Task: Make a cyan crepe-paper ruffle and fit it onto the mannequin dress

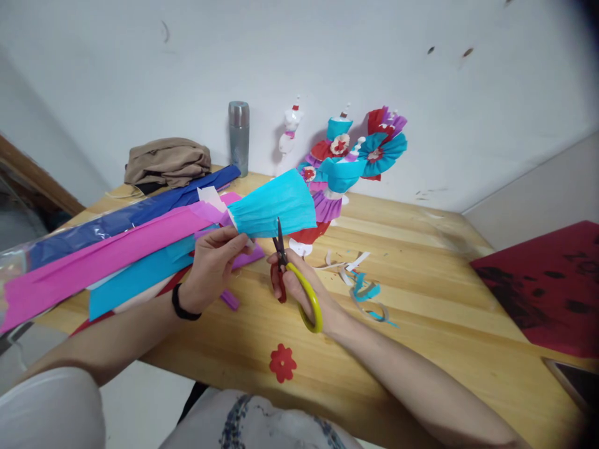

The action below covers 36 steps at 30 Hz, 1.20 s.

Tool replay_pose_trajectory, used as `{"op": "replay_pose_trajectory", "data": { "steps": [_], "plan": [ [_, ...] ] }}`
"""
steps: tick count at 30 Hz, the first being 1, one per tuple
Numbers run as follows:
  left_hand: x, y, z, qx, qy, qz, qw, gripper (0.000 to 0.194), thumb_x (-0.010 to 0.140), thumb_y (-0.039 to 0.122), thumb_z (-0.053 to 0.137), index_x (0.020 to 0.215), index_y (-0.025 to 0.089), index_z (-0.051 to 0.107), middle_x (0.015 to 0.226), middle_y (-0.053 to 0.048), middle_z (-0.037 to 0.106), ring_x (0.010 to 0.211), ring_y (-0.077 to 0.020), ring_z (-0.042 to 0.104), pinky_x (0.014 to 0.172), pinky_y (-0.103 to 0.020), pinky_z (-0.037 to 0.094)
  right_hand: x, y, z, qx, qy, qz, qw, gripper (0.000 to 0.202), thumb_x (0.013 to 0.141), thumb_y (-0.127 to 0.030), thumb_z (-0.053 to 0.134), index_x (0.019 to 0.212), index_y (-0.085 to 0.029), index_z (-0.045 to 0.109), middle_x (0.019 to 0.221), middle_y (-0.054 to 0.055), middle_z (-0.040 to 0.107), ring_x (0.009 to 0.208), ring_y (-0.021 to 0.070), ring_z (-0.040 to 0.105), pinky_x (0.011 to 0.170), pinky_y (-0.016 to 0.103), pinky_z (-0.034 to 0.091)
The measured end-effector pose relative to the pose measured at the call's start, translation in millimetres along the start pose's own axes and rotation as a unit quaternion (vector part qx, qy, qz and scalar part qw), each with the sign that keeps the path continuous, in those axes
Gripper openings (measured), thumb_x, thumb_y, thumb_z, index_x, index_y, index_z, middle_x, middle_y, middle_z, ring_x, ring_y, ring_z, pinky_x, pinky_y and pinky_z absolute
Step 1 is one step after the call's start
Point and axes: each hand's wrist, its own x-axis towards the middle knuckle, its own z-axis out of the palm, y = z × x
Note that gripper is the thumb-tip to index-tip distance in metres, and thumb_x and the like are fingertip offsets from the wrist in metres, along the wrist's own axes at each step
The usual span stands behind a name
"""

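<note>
My left hand pinches the narrow, gathered end of a fan-shaped piece of blue crepe paper, which spreads out to the right above the table. In my right hand is a pair of scissors with yellow and red handles. Their dark blades are slightly parted and point upward at the paper's lower edge; whether they cut into it I cannot tell. Below my hands a red paper flower lies flat on the wooden table.
Several small figures in crepe-paper dresses stand by the wall, with a bare white figure beside them. Crepe-paper strips lie at left, near a grey bottle and brown cloth. Paper scraps lie right; a red sheet is farther right.
</note>
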Motion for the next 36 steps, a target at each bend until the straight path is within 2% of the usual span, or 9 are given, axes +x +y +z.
{"op": "replay_pose_trajectory", "data": {
  "steps": [14,26,36],
  "plan": [
    [-0.3,-4.1,-3.4,0.002,0.000,-0.009,1.000,0.011,0.071,0.027,0.083,0.067,0.019,0.077,0.069,-0.002,0.073,0.067,-0.0114,0.065,0.066,-0.021,0.052,-1.8,-1.0,3.6,0.038,0.038,0.015,0.998,0.056,0.088,-0.076,0.046,0.105,-0.023,0.051,0.063,-0.005,0.049,0.046,0.0116,0.049,0.042,0.025,0.040],
    [-0.9,-4.7,-4.2,0.012,-0.005,-0.011,1.000,0.011,0.073,0.027,0.082,0.067,0.020,0.077,0.068,-0.002,0.072,0.068,-0.0119,0.065,0.066,-0.022,0.053,-2.2,-3.0,4.3,0.039,0.052,0.015,0.998,0.056,0.088,-0.076,0.048,0.103,-0.022,0.051,0.065,-0.005,0.048,0.045,0.0104,0.048,0.041,0.024,0.039],
    [-1.9,-4.9,-5.4,0.018,0.005,-0.031,0.999,0.012,0.073,0.027,0.082,0.068,0.018,0.076,0.069,-0.002,0.072,0.063,-0.0104,0.063,0.056,-0.019,0.049,-1.0,0.6,3.1,0.047,0.043,0.015,0.998,0.060,0.087,-0.077,0.047,0.104,-0.020,0.051,0.064,-0.006,0.047,0.043,0.0094,0.046,0.041,0.024,0.037]
  ]
}}
